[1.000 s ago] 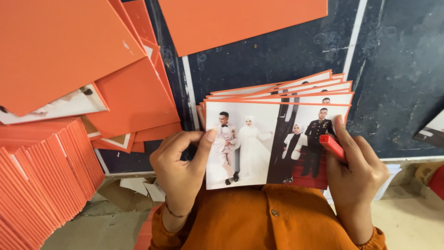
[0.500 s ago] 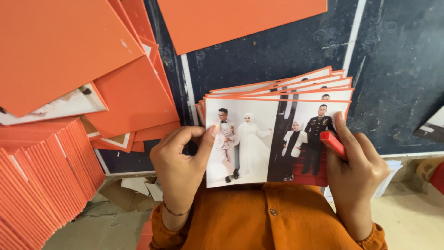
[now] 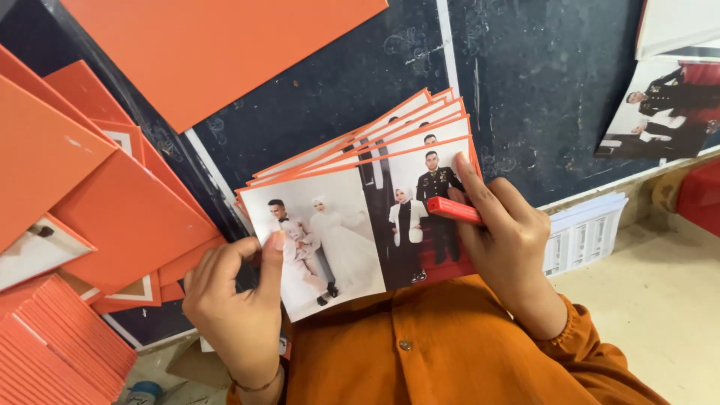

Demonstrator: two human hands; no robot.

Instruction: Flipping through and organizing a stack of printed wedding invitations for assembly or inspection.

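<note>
Below, we see both hands gripping a fanned stack of photo prints [image 3: 360,217] over the dark table [image 3: 525,82], held close to the orange shirt [image 3: 450,352]. Our left hand [image 3: 232,307] pinches the lower left corner, thumb on the top picture. Our right hand [image 3: 502,232] clamps the right edge, a small red object [image 3: 454,210] under the fingers. Orange sheets [image 3: 112,202] lie piled left.
</note>
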